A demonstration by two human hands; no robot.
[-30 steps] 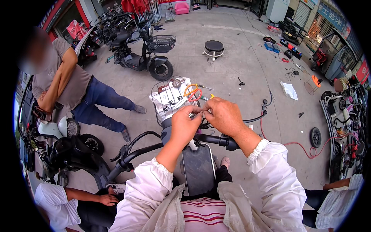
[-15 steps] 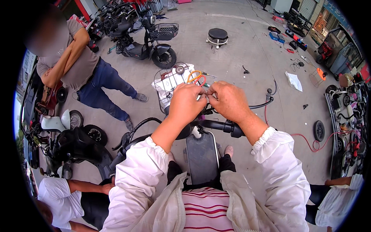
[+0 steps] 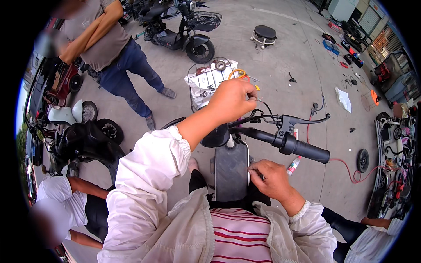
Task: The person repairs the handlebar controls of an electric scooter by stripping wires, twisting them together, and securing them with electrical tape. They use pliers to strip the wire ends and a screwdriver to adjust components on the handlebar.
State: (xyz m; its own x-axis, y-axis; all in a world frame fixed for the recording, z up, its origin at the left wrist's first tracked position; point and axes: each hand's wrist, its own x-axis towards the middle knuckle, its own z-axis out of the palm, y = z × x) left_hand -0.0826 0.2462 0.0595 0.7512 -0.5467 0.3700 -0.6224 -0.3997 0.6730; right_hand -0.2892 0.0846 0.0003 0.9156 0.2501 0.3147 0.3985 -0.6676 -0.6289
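Note:
My left hand [image 3: 234,98] is raised over the handlebar [image 3: 258,136], fingers pinched on something small I cannot make out, beside a thin black cable [image 3: 268,106]. My right hand [image 3: 269,179] is lower, fingers curled at the right edge of the dark footboard [image 3: 230,171]; whether it holds anything is hidden. A black grip with a brake lever [image 3: 307,149] sits above it. Behind my left hand, a wire basket [image 3: 197,76] carries a white bag, a metal ring [image 3: 220,65], and orange-handled tools [image 3: 237,73].
A person [image 3: 118,65] stands left with crossed arms; co-workers [image 3: 59,193] are at lower left and lower right [image 3: 364,234]. Scooters [image 3: 175,33] stand around. A stool [image 3: 264,34], red hose [image 3: 346,168], loose wheel [image 3: 362,160], tools [image 3: 333,47] and parts rack [image 3: 390,158] are on the right and behind.
My right hand has dropped from beside my left hand to the footboard, uncovering the right grip and lever. My left hand has shifted up and right. The view has tilted.

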